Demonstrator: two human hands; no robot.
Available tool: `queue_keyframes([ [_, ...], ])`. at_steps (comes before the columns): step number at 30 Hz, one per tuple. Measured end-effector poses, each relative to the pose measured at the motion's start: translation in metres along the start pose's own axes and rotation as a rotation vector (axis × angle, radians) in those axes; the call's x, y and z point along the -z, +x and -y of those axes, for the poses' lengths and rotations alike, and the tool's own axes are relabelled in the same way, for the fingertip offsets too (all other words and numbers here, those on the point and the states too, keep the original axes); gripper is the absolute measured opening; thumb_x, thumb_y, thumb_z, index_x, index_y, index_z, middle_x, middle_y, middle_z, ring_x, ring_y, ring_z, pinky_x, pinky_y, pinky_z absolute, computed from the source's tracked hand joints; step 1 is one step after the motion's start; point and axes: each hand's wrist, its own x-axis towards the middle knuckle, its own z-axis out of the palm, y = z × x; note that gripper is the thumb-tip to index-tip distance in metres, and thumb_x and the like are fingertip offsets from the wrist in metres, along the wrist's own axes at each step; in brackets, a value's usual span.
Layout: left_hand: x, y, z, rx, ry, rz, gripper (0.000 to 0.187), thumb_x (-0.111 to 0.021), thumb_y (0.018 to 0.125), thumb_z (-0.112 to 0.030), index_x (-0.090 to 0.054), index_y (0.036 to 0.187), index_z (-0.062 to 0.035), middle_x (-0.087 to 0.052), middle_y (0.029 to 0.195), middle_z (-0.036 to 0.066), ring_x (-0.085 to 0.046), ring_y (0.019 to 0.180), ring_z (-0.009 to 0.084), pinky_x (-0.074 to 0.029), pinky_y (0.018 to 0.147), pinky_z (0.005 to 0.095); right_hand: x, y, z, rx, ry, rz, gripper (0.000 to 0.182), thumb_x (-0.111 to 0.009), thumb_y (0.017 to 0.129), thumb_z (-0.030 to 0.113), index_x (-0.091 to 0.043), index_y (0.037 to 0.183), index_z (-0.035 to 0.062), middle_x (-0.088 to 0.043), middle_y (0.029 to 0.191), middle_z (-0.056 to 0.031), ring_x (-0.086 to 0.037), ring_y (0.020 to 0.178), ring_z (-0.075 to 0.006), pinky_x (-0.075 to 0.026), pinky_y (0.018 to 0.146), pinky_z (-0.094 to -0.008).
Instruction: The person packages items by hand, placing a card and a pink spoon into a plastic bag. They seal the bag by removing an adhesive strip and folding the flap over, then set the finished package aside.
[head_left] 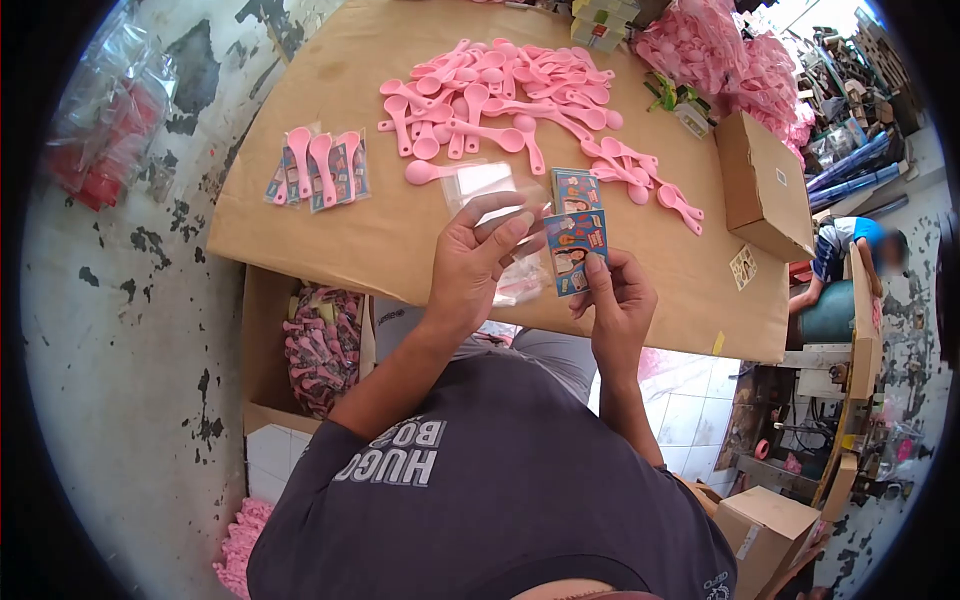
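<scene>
My left hand (480, 255) pinches a clear plastic bag (522, 272) near the table's front edge. In my right hand (622, 300) is a printed card (577, 250) with pictures on a blue ground, its left side by the bag. Just behind it lies a stack of like cards (577, 188). More clear bags (482, 180) lie beyond my left hand. A big heap of pink spoons (490, 85) covers the back middle of the table. At the left, three pink spoons (322, 165) rest on cards in clear bags.
The brown-covered table (400, 255) has a cardboard box (762, 190) at its right. Pink bundles in plastic (700, 50) stand behind. Below the left edge, an open carton holds packed spoons (322, 350). Another person (850, 245) is at the far right.
</scene>
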Motion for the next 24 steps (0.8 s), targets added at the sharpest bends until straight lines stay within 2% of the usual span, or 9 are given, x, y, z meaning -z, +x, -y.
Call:
queue_keyframes([
  [4, 0.002, -0.003, -0.002, -0.011, -0.005, 0.003, 0.034, -0.069, 0.098, -0.007, -0.058, 0.129, -0.0004, -0.071, 0.12, 0.021, -0.071, 0.11, 0.023, -0.057, 0.099, 0.0384, -0.003, 0.0, -0.001, -0.043, -0.017, 0.085, 0.021, -0.067, 0.103, 0.016, -0.067, 0.111, -0.0027, -0.068, 0.08, -0.0039, -0.062, 0.061, -0.0079, -0.049, 0.053, -0.022],
  [9, 0.009, -0.008, 0.003, -0.014, 0.086, 0.026, 0.027, -0.067, 0.1, -0.006, -0.061, 0.125, 0.0016, -0.075, 0.11, 0.017, -0.074, 0.1, 0.0186, -0.061, 0.089, 0.0295, -0.002, 0.008, 0.002, -0.109, -0.058, 0.226, 0.022, -0.07, 0.1, 0.013, -0.068, 0.116, -0.003, -0.069, 0.081, -0.0039, -0.064, 0.063, -0.0077, -0.05, 0.055, -0.0217],
  [12, 0.004, -0.011, 0.003, 0.001, 0.107, 0.041, 0.026, -0.068, 0.099, -0.006, -0.062, 0.124, 0.0016, -0.075, 0.108, 0.016, -0.074, 0.098, 0.018, -0.061, 0.086, 0.0284, 0.006, 0.012, 0.007, -0.155, -0.118, 0.317, 0.021, -0.069, 0.1, 0.011, -0.069, 0.115, -0.0032, -0.069, 0.081, -0.0033, -0.064, 0.064, -0.0074, -0.051, 0.056, -0.0219],
  [21, -0.01, -0.006, 0.001, -0.118, 0.142, -0.028, 0.027, -0.067, 0.1, -0.006, -0.061, 0.125, 0.0025, -0.074, 0.115, 0.018, -0.073, 0.1, 0.0177, -0.061, 0.087, 0.0291, 0.014, 0.012, 0.009, -0.177, -0.025, 0.261, 0.019, -0.073, 0.098, 0.014, -0.068, 0.107, -0.0022, -0.069, 0.079, -0.0028, -0.064, 0.063, -0.0073, -0.051, 0.057, -0.0219],
  [24, -0.012, -0.006, 0.006, -0.064, 0.103, 0.015, 0.028, -0.067, 0.1, -0.006, -0.061, 0.126, 0.0028, -0.074, 0.116, 0.018, -0.073, 0.101, 0.0182, -0.06, 0.089, 0.0294, 0.02, 0.011, 0.01, -0.187, -0.033, 0.277, 0.019, -0.073, 0.098, 0.013, -0.068, 0.107, -0.0024, -0.069, 0.08, -0.0032, -0.064, 0.064, -0.0075, -0.051, 0.057, -0.0219],
])
